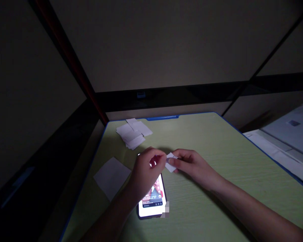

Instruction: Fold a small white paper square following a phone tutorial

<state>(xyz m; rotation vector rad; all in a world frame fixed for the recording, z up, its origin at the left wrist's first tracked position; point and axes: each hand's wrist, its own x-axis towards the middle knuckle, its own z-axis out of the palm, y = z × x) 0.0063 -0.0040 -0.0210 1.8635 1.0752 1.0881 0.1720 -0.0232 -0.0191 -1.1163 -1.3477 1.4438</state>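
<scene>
A small folded piece of white paper (171, 166) is held up between my two hands, just right of the phone's upper end. My right hand (192, 163) pinches it between thumb and fingers. Thumb and index finger of my left hand (147, 169) close together at the paper's left corner. Below my left hand lies a phone (153, 211) with a bright, lit screen; the hand hides part of it. A square white sheet (112, 178) lies flat to the left, partly behind my left forearm.
Several white paper pieces (133, 133) lie in an overlapping pile at the back left of the green table (217, 141), which has a blue edge. A pale box-like object (290, 127) stands beyond the right edge. Dark-banded walls rise behind and left.
</scene>
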